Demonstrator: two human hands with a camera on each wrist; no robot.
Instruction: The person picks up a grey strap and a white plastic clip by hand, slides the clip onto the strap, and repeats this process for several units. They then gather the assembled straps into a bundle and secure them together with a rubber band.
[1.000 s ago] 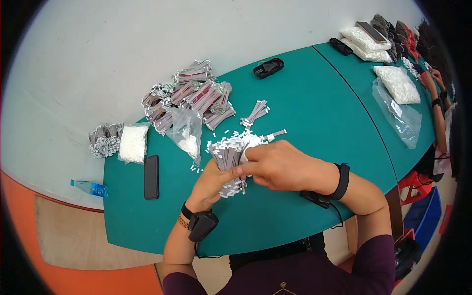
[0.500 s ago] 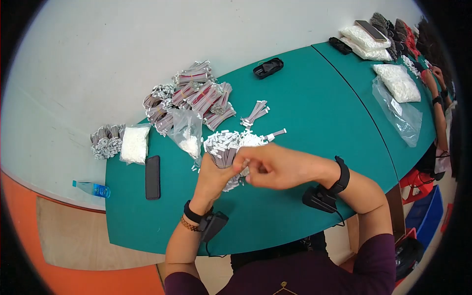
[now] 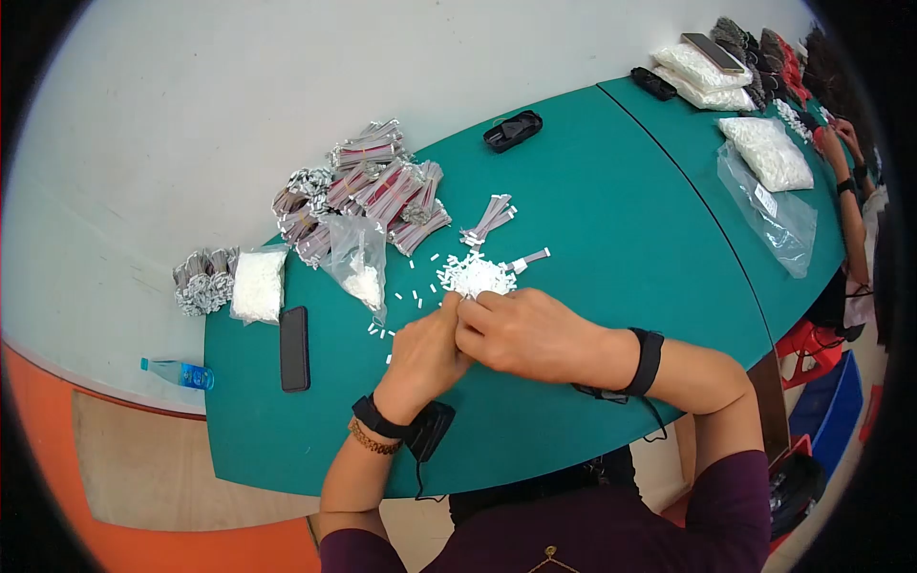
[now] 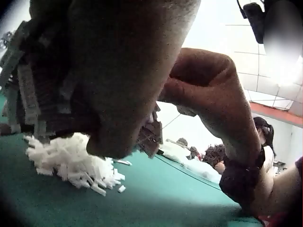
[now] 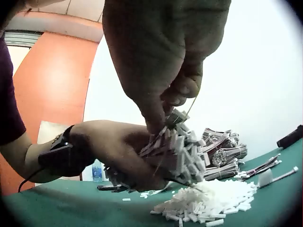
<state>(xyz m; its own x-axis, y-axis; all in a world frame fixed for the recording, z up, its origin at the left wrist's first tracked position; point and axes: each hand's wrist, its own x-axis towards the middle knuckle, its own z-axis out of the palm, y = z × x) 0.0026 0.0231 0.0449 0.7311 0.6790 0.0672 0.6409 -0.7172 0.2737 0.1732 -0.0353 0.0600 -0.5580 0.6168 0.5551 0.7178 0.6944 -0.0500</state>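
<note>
My left hand [image 3: 420,355] grips a thick bundle of short grey ribbon cables [image 5: 185,156] with white connector ends. In the right wrist view the bundle's white ends stick out past the fingers, over the pile. Close against it, the curled right hand [image 3: 535,334] pinches a thin yellowish rubber band [image 5: 192,105] at the bundle. From the head view both hands meet and hide the bundle. Just beyond them lies a heap of small white plastic connector housings [image 3: 482,277], partly covered by the fingers.
Banded cable bundles [image 3: 382,191] are piled by the wall, near an opened clear bag [image 3: 355,263]. A full white bag [image 3: 258,285] and a phone [image 3: 295,349] lie left. A few loose cables [image 3: 492,220] and a black case [image 3: 513,131] lie beyond the heap. Another person's arms [image 3: 845,181] are far right.
The hands have come together and turned over, so the cable bundle, visible between them earlier, is now hidden in the head view. More of the white heap shows beyond them.
</note>
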